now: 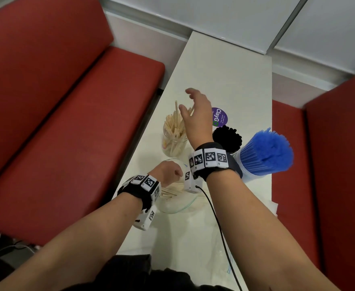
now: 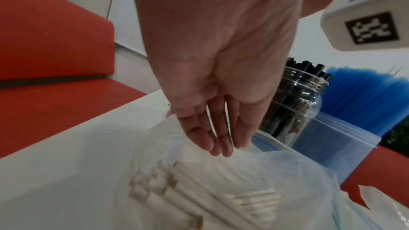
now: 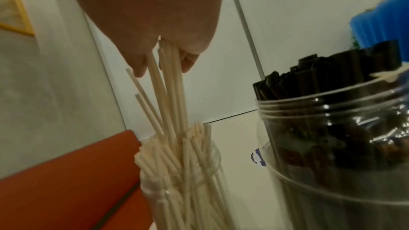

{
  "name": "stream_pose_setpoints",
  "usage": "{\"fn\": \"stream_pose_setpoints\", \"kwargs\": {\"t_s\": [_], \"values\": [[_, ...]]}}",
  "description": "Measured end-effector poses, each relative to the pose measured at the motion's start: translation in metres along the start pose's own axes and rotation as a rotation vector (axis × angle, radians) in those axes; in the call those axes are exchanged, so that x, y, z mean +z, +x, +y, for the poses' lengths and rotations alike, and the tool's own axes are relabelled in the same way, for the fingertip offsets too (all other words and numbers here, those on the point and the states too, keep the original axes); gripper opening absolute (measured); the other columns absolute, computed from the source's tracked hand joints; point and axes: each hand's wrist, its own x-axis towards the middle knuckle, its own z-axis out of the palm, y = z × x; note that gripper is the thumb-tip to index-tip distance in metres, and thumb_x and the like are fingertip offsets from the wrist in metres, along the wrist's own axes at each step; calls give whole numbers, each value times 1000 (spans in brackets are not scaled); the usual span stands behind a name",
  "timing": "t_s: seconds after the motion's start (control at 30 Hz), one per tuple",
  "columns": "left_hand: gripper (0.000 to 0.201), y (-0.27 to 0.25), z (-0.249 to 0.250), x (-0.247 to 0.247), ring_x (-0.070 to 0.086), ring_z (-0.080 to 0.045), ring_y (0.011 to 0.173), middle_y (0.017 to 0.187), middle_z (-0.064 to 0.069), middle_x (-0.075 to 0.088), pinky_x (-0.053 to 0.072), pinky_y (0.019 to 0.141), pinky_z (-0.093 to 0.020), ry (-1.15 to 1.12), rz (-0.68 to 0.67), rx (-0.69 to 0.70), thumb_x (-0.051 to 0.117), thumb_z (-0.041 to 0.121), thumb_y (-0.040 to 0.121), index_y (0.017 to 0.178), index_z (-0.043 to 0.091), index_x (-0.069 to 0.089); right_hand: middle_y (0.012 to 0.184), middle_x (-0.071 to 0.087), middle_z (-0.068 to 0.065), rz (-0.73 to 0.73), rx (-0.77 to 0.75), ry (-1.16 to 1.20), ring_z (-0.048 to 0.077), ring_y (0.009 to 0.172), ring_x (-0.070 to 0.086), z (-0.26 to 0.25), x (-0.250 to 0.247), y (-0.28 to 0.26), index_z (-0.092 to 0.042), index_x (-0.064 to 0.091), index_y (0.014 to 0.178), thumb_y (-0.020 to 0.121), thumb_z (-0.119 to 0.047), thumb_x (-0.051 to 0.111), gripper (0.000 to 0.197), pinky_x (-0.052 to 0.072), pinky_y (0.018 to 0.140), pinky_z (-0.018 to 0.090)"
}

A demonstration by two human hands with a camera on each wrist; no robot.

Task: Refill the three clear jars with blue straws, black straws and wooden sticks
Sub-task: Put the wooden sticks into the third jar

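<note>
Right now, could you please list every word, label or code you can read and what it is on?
"ClayGo": purple round sticker on the white table.
Smaller white lines beside it: too small to read.
Square black-and-white codes on the wristbands: patterns, no words.
Blue mark behind the black-straw jar: unreadable.

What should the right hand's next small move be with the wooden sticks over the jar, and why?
Probably let go and lift clear. The right hand holds a few wooden sticks whose lower ends already sit among the ones in the clear jar, so they look ready to drop in. More sticks wait in the plastic bag under the left hand.
</note>
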Motion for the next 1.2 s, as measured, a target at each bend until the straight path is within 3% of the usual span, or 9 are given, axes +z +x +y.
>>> {"fn": "stream_pose_setpoints", "kwargs": {"t_s": [0.13, 0.27, 0.33, 0.47, 0.6, 0.73, 0.83, 1.0, 1.2], "values": [[21, 0, 0, 2, 61, -21, 112, 118, -5, 70, 33, 78, -15, 52, -15, -14, 55, 17, 99, 108, 8, 71, 165, 23, 14, -308, -86, -328, 36, 155, 10, 10, 23, -5, -7, 37, 154, 109, -23, 40, 48, 11, 125, 46], [36, -1, 1, 8, 57, -23, 123, 136, -4, 62, 43, 97, -23, 118, -186, -28, 59, 20, 97, 132, 14, 62, 170, -5, 8, -577, 27, -611, 32, 156, -13, 32, 38, -18, -9, 2, 162, 107, -53, 30, 76, -5, 125, 51], [47, 0, 1, 12, 53, -24, 129, 143, -4, 55, 43, 105, -30, 173, -283, -34, 60, 19, 96, 142, 15, 53, 170, -11, 10, -572, 53, -610, 32, 155, -15, 34, 38, -17, -9, -5, 161, 103, -59, 33, 86, -7, 125, 53], [44, 2, 2, 18, 53, -30, 126, 140, -11, 54, 42, 96, -31, 303, -342, -14, 56, 13, 95, 139, 10, 51, 170, -6, 8, -292, -181, -552, 35, 156, -9, 18, 37, -13, -19, 0, 162, 102, -49, 44, 81, -2, 125, 54], [42, 2, 4, 21, 55, -31, 121, 135, -14, 56, 42, 89, -31, 352, -333, -4, 53, 10, 96, 138, 11, 53, 171, 4, 2, -299, -384, -637, 31, 157, -2, 9, 43, -10, -21, 12, 163, 107, -32, 37, 62, 4, 124, 58], [21, 1, 4, 25, 60, -30, 95, 104, -11, 63, 45, 77, -31, 420, -341, -4, 58, 12, 90, 109, 19, 65, 171, 4, 2, -491, -124, -742, 27, 157, -3, 26, 43, -11, -12, 12, 162, 111, -27, 23, 54, -2, 125, 56], [6, -3, 7, 23, 53, -24, 76, 82, -2, 50, 44, 68, -30, 458, -353, -44, 65, 19, 86, 91, 20, 62, 171, 3, 6, -539, 14, -694, 28, 157, -4, 36, 40, -18, -9, 7, 162, 111, -30, 21, 56, -2, 125, 54], [14, -5, 6, 30, 64, -31, 86, 107, -12, 60, 52, 73, -31, 501, -333, -58, 59, 8, 86, 98, 8, 64, 170, -6, 4, -404, -82, -614, 32, 156, -12, 31, 38, -22, -15, -2, 162, 109, -41, 30, 68, -8, 124, 52], [22, -6, 2, 34, 63, -28, 94, 116, -12, 61, 50, 76, -30, 529, -301, -73, 63, 15, 88, 110, 11, 67, 170, -8, 4, -599, -85, -677, 30, 156, -13, 41, 39, -30, -13, -3, 162, 108, -50, 25, 71, -8, 125, 52]]}}
